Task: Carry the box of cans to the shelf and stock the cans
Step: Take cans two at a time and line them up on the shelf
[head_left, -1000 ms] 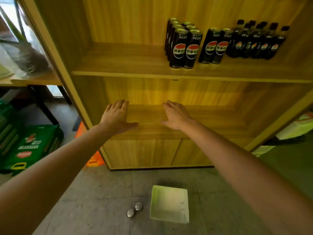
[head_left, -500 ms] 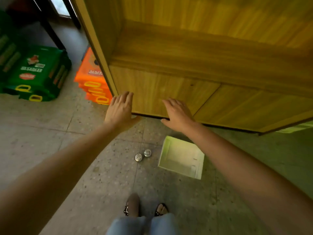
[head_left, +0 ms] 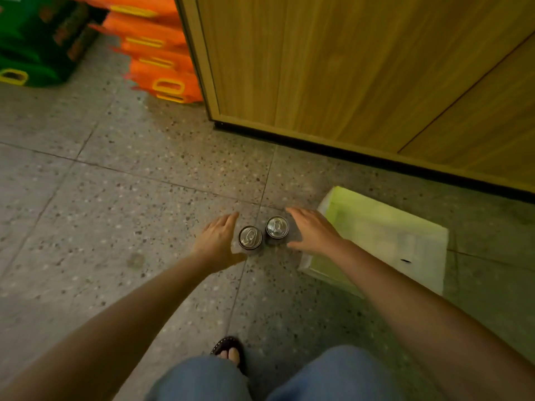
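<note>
Two dark cans with silver tops stand upright side by side on the floor: the left can and the right can. My left hand is open just left of the left can, fingers spread, almost touching it. My right hand is open just right of the right can. The pale cardboard box lies on the floor to the right, partly behind my right forearm, with no cans visible in it. The wooden shelf unit's base cabinet rises behind.
Orange crates are stacked left of the cabinet, with green crates further left. The floor is speckled grey tile. My legs in blue jeans and one sandalled foot show at the bottom edge.
The view has tipped down from the shelves to the floor. Both hands have dropped from the lower shelf edge to either side of the two cans.
</note>
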The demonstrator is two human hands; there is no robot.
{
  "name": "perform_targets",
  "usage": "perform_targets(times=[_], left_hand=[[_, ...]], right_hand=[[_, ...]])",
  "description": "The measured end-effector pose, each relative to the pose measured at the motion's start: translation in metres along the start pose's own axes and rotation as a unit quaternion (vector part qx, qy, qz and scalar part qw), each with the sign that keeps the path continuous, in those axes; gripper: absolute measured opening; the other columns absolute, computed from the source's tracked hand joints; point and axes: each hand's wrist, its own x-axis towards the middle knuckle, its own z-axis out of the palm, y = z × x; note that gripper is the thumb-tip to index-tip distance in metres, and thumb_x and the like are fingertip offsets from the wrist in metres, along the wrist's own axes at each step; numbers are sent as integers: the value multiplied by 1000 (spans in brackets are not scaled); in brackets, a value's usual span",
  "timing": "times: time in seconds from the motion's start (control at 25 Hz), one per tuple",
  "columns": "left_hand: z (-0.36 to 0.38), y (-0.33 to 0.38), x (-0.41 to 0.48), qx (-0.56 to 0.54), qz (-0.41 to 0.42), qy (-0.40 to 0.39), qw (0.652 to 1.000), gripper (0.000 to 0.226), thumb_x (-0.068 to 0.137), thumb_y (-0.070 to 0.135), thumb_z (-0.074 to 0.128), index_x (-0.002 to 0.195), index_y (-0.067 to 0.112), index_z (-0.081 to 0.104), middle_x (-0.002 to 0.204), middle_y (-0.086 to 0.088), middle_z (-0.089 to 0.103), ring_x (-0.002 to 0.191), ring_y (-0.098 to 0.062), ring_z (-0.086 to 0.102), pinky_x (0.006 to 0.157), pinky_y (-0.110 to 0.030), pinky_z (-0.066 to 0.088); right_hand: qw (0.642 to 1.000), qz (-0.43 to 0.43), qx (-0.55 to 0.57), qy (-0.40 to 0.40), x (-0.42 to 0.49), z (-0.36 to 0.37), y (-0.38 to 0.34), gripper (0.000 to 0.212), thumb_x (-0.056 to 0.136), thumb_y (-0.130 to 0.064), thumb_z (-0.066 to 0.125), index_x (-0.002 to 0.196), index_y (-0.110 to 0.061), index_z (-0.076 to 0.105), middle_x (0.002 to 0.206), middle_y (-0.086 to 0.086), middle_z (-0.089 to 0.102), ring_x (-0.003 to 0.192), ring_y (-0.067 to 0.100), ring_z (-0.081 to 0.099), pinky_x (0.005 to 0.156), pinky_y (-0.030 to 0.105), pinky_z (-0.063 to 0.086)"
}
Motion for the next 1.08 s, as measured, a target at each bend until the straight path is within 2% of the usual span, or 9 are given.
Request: perform_targets(times=[0.12,0.24,0.36,0.44,0.56,0.64,0.72,0.92,1.08], left_hand=[[51,-15,21,-47,-12,4,999,109,68,49,74,148,12,9,155,-9,23,140,-27,27,114,-40,30],[79,-21,40,-93,-20,54,994,108,63,48,78,145,11,18,146,-10,39,129,-28,44,103,-42,44],[89,-21,51,-127,-21,104,986,84,61,45,80,125,11,40,123,-10,61,106,-27,61,84,-39,54],[89,-17,53,-152,-23,131,979,68,63,38,81,114,8,46,113,-10,65,97,-26,63,75,-34,53],[71,-7,49,-224,-26,146,963,59,64,29,82,109,7,51,106,-7,67,92,-24,64,70,-28,49],[39,3,38,-269,-25,155,950,57,62,26,83,107,10,52,99,-2,65,87,-17,61,68,-24,48],[-10,19,21,-312,-15,157,937,53,62,22,83,104,14,51,97,3,61,87,-14,58,69,-19,47],[-171,93,-56,-371,29,166,913,50,62,13,83,98,16,48,92,7,60,87,-14,58,72,-21,48],[-304,163,-125,-389,74,161,904,47,62,14,83,94,25,50,91,16,61,88,-14,62,77,-26,51]], right_hand=[[998,-12,59,14,27,45,15,94,68,-35,77,143,-19,22,148,6,35,134,26,35,107,36,33],[990,-5,129,57,46,72,17,95,63,-36,80,140,-21,26,144,6,42,131,26,40,104,39,37],[977,18,182,109,58,81,13,75,59,-34,82,122,-20,42,121,5,60,111,27,56,89,41,48],[971,27,201,126,61,80,11,67,57,-33,83,112,-18,48,110,5,65,101,26,60,82,41,51],[966,40,216,138,53,66,11,65,54,-34,84,108,-18,52,105,4,68,97,23,63,77,35,52],[962,46,226,146,37,38,6,68,54,-35,85,112,-18,52,109,3,67,97,21,63,76,30,50],[952,57,252,164,12,-7,-3,72,54,-35,86,115,-17,52,112,3,66,100,21,62,79,31,51],[914,89,340,203,-84,-167,-46,76,52,-34,87,116,-17,50,114,3,62,104,21,59,90,41,51],[891,98,374,238,-178,-306,-85,72,52,-31,87,110,-16,48,109,0,60,101,20,58,87,39,50]])
